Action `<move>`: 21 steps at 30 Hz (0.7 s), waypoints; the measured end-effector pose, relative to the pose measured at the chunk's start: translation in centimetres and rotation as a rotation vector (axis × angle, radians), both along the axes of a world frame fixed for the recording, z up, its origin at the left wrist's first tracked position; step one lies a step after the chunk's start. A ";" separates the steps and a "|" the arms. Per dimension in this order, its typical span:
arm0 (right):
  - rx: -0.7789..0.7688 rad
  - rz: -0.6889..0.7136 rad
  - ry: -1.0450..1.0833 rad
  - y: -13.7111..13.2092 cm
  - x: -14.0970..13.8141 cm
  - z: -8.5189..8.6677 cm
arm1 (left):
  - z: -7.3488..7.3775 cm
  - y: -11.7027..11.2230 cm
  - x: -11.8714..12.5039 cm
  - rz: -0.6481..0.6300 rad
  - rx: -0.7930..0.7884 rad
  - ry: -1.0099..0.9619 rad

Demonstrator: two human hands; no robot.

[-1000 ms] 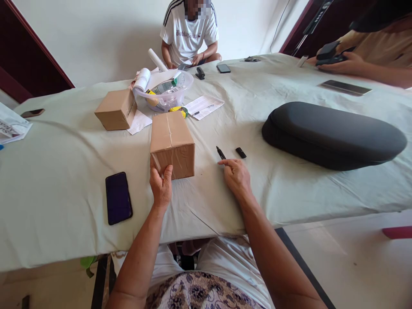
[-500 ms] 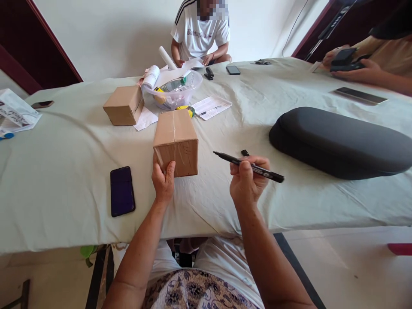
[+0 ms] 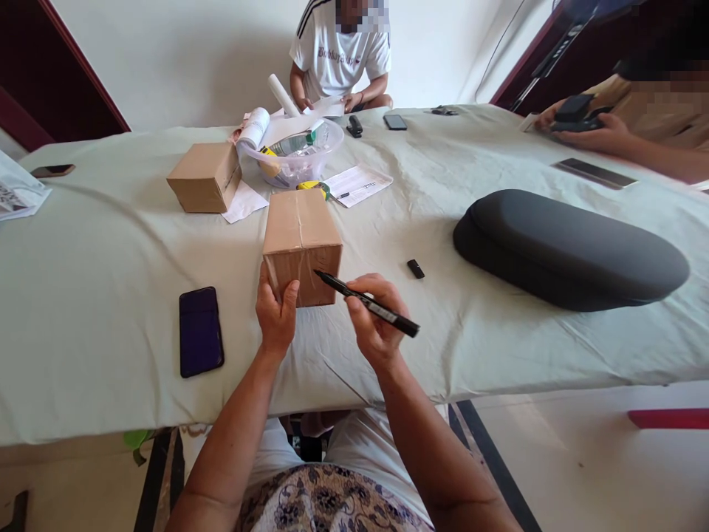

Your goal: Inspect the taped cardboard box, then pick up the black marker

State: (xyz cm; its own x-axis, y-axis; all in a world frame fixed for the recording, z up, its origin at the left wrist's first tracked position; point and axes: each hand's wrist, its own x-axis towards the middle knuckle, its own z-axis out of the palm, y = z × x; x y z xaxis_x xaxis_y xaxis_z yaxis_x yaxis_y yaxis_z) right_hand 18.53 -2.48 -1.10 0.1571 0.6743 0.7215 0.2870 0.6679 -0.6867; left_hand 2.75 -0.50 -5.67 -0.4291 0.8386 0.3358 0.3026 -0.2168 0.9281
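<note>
A taped brown cardboard box (image 3: 302,222) stands on the cloth-covered table in front of me. My left hand (image 3: 277,314) grips its lower left corner, thumb on the near face and the other fingers round the left side. In my right hand (image 3: 379,318) is an uncapped black marker (image 3: 368,301), its tip pointing left at the box's near face. Whether the tip touches the cardboard I cannot tell. A few dark marks show on that face beside the tip. The marker's black cap (image 3: 415,268) lies on the cloth, right of the box.
A dark phone (image 3: 201,331) lies left of my left hand. Behind stand another cardboard box (image 3: 204,177) and a plastic basin (image 3: 335,144) of odds and ends. A big black case (image 3: 570,247) rests at right. One person sits opposite; another at far right holds a device (image 3: 576,114).
My right hand has moved left with the marker, bringing its tip to the box's near face. The cap now shows fully. My view has shifted slightly; the left hand still holds the box.
</note>
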 end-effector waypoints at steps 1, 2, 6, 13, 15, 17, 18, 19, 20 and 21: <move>-0.014 -0.067 0.039 0.1 0.4 -0.3 | 0.0 0.0 0.0 0.016 -0.013 -0.006; -0.020 -0.155 0.084 0.2 0.8 -0.6 | -0.1 0.0 0.0 0.027 -0.027 -0.009; 0.054 -0.407 0.229 1.3 1.7 -0.7 | -0.1 0.0 0.0 0.015 -0.026 0.013; 0.182 0.040 0.000 1.4 -0.1 1.2 | -0.3 0.1 0.0 -0.014 -0.002 0.040; 0.233 0.164 -0.022 1.2 0.1 0.7 | -0.5 0.2 0.1 -0.004 -0.020 0.034; 0.284 0.113 0.069 1.5 1.3 -0.1 | -0.7 0.3 0.1 -0.008 -0.039 0.021; 0.297 0.010 0.135 1.9 2.2 -0.5 | -0.7 0.3 0.2 -0.017 -0.043 0.015; 0.245 -0.136 0.183 2.4 3.2 -0.9 | -0.8 0.3 0.2 -0.024 -0.043 0.013; 0.173 -0.263 0.177 3.0 4.4 -1.4 | -0.8 0.3 0.2 -0.029 -0.041 0.013; 0.076 -0.327 0.101 3.6 5.5 -1.8 | -0.9 0.3 0.2 -0.034 -0.038 0.013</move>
State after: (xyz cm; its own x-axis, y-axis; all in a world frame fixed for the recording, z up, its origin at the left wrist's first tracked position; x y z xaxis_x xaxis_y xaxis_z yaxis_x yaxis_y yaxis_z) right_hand 24.05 1.11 -2.95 0.4292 0.5215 0.7374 0.4277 0.6018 -0.6745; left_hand 2.99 -0.17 -6.57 -0.3956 0.8648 0.3091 0.3081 -0.1921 0.9318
